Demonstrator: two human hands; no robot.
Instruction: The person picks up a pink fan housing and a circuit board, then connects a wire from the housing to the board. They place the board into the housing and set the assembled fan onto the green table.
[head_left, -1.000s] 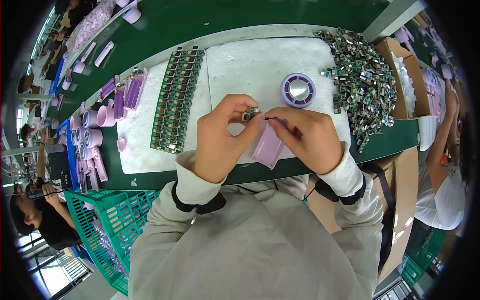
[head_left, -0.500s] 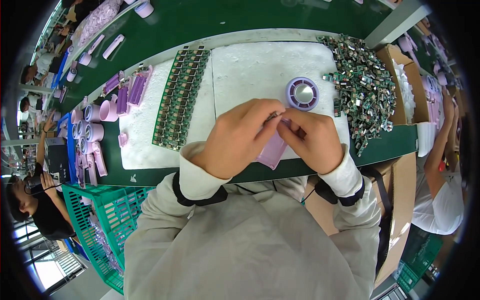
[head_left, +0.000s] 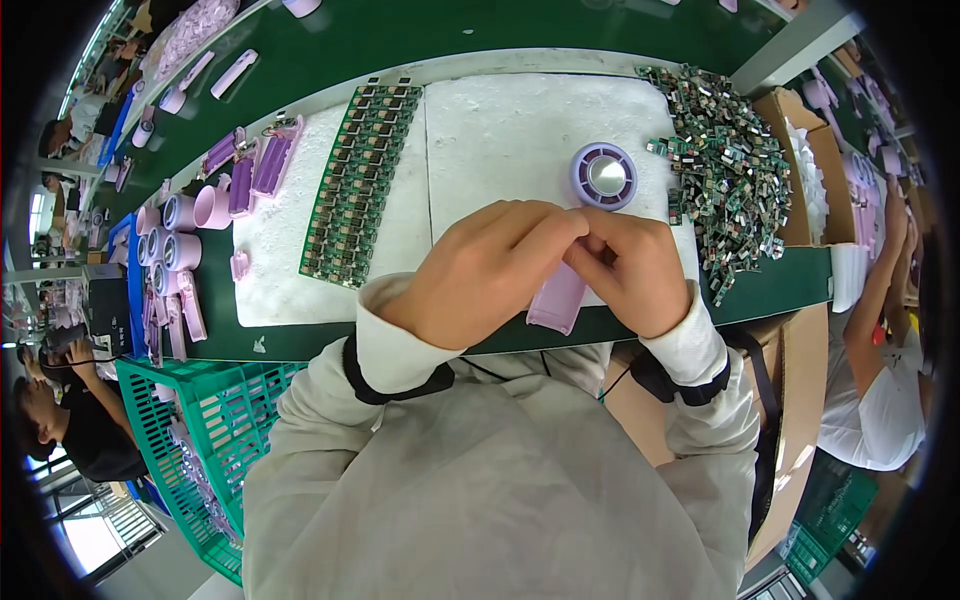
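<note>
My left hand (head_left: 488, 272) and my right hand (head_left: 636, 268) meet over the front of a white foam mat, fingers bent and pinched together. Between them is a light purple plastic handle (head_left: 558, 303), its smooth lower end sticking out toward me. Just beyond my fingertips lies a round purple fan-like head (head_left: 604, 176) with a silvery disc in its centre. My hands cover the spot between head and handle, so I cannot tell whether the two are joined. Whatever small part my fingertips may pinch is hidden.
A panel of green circuit boards (head_left: 362, 180) lies on the mat's left, with loose boards (head_left: 735, 175) heaped at right beside a cardboard box (head_left: 835, 190). Purple shells (head_left: 273, 165) and cups (head_left: 182, 252) stand left. A green basket (head_left: 235, 415) sits below the table edge.
The handle has turned and shifted slightly right, now showing a smooth broad face. My left fingers have closed further over the part, against my right fingertips. The view has shifted slightly.
</note>
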